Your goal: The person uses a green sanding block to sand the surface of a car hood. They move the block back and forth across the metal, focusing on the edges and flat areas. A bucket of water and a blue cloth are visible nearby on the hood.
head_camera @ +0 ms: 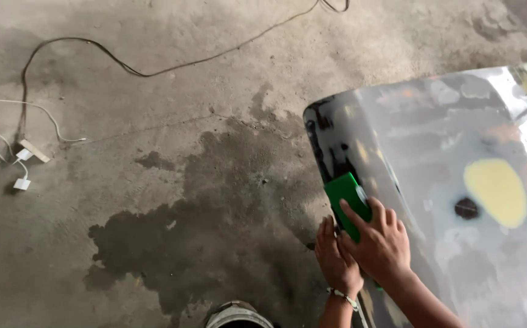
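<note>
- Right hand (380, 243) lay flat on the green sanding block (347, 200), fingers spread over its top and pressing it onto the car panel (434, 182) near the panel's left edge.
- Left hand (335, 258) sat just beside and partly under the right one, fingers together against the block's lower end; I couldn't tell if it gripped the block or only steadied it. A bead bracelet (342, 296) was on that wrist.
- The block rested on the sanded grey zone, well apart from the yellow filler patch (496, 191) and the dark spot (466, 208) next to it.
- My read on doing it well: keep the block flat, keep pressure even across both hands, use long overlapping strokes, and don't tip it over the curved edge, where it would likely cut through.
- The wet stain (215, 218) on the concrete floor (154, 91) sat below the panel edge, so footing may have been slick.
- Hard to make out: the block's underside and any paper on it were hidden, as was the panel under the hands.
- Cut off: the panel ran out of frame right and bottom; a bucket (238, 316) showed only its rim at the bottom edge.
- Cables (124, 64) and white plugs (23, 167) lay far left, with their ends out of view.
</note>
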